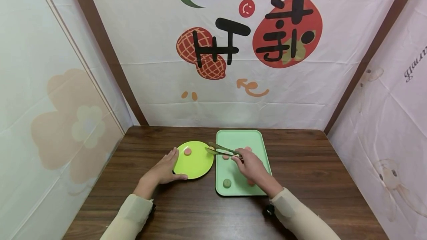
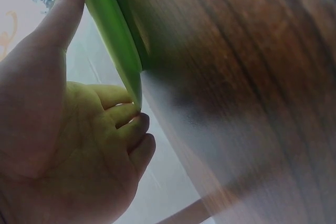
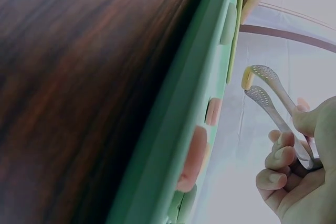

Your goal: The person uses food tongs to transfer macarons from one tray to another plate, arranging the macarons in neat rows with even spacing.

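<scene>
Head view, centre of frame: how far along are you?

Early, judging by your counts. You have one pink round disc [image 1: 188, 152] on your flat lime-green round plate [image 1: 193, 167], left of centre. One small yellow round disc [image 3: 247, 78] sits between the tips of your perforated metal tongs [image 3: 270, 109], over the plate's upper right rim.

Is that one down?

Doesn't look it. In your right wrist view it's in the air, right of centre. Call it picked, not placed.

Your hands?

Your right hand [image 1: 248, 162] pinches the tongs, tips narrowed on the yellow disc. Your left hand [image 1: 163, 169] is wide: fingers straight, thumb apart, touching the plate's left rim. Probably steadying it.

What have you got left?

On your mint-green rectangular tray [image 1: 238, 136], right of centre: a dull green round disc [image 1: 227, 183] at lower left, a second pink disc [image 1: 225, 156] partly behind the tongs, a third pink disc [image 1: 248, 149] just beyond your right hand, a reddish-pink disc [image 1: 250, 183] partly behind your wrist. Your right wrist view adds another green piece [image 3: 187, 203] at bottom centre. Can't give you a full total; your hand and forearm cover part of the tray.
</scene>
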Available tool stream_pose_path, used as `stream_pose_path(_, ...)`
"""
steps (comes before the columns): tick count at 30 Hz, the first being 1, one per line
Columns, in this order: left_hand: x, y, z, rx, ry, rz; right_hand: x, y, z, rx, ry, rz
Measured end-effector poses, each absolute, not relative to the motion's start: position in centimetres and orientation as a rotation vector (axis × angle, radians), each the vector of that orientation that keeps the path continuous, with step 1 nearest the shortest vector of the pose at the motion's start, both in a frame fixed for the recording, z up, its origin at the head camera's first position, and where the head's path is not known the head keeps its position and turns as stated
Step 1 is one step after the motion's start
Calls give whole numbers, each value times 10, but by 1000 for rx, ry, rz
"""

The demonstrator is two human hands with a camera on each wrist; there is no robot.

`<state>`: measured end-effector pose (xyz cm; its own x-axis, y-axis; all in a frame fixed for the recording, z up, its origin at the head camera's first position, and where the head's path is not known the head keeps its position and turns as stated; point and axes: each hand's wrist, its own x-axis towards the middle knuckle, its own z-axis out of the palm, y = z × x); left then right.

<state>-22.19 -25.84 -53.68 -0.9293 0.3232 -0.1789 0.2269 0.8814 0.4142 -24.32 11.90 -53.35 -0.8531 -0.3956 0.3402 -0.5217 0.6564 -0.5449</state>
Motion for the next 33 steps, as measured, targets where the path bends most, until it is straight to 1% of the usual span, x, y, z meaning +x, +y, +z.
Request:
stream_pose_path(17,-222,-259,-538,419,2808,556,-252,100,-532,828,-2720,1044)
stream_pose_path(26,-223,-258,-536,420,2807,563,-253,93,-528,855,-2730,998)
stream_pose_path(33,-223,-259,-537,425,2808,553,-258,85,-534,855,-2741,978)
